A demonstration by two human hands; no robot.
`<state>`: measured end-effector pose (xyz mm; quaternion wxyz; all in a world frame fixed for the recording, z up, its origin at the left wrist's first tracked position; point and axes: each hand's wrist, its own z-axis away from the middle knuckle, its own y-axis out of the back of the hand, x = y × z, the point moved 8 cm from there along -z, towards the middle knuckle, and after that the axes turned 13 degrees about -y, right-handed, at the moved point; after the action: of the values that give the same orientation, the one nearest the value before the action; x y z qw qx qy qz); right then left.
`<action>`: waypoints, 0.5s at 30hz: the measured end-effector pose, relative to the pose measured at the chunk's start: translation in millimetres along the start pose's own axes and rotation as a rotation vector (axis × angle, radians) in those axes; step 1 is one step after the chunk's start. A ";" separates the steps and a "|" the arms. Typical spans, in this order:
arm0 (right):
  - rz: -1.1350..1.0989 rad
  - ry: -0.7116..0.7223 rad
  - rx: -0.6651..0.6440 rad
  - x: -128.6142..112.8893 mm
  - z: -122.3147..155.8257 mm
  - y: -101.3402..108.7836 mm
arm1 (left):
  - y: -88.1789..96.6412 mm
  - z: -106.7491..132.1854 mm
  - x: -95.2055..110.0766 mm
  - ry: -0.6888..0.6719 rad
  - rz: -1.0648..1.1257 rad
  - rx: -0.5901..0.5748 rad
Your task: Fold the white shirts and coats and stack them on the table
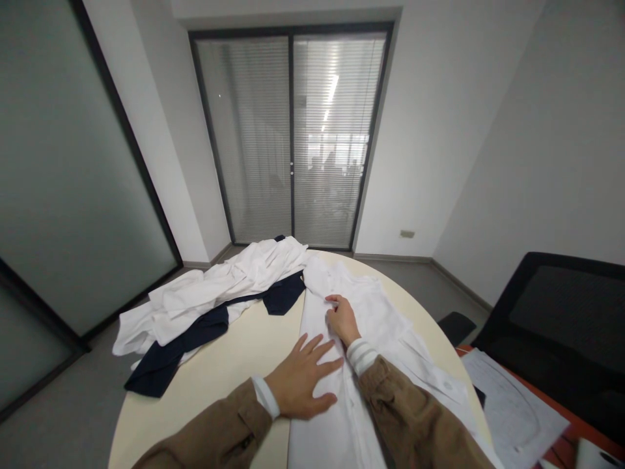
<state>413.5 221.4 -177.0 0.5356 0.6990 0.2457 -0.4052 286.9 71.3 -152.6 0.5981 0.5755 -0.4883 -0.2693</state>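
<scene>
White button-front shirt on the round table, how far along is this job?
Done: the white button-front shirt lies spread lengthwise on the cream round table. In hand: the left hand and right hand rest on it. Remaining: the rumpled white and navy garments heaped beside it.

left hand (301, 379), right hand (342, 319) on white shirt (375, 319), round table (234, 384)

Black office chair (561, 312) beside printed papers (512, 410)
</scene>
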 end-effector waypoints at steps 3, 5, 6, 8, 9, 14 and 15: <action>0.152 -0.018 -0.070 -1.1 -3.7 -7.7 | 3.3 1.3 2.7 -0.012 -0.017 -0.012; 0.245 -0.024 -0.135 -3.6 -10.4 -11.5 | 9.3 1.4 4.6 -0.026 -0.030 0.003; 0.276 -0.021 -0.166 -5.7 -14.7 -12.4 | 13.1 1.1 4.8 -0.033 -0.031 0.021; 0.309 -0.016 -0.214 -11.3 -24.8 -12.2 | 21.1 0.4 1.0 -0.025 -0.024 0.078; 0.325 -0.015 -0.229 -14.3 -29.9 -11.5 | 24.8 0.5 -3.9 0.001 -0.023 0.119; 0.384 0.015 -0.206 -33.9 -50.7 -11.7 | 21.8 7.5 -41.5 0.243 -0.096 0.214; 0.397 0.023 -0.193 -38.2 -54.1 -13.3 | 15.9 8.3 -45.9 0.264 -0.093 0.178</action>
<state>398.5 280.2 -147.3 0.6664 0.6838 0.1471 -0.2583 258.3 111.4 -151.3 0.5905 0.6788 -0.4002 -0.1744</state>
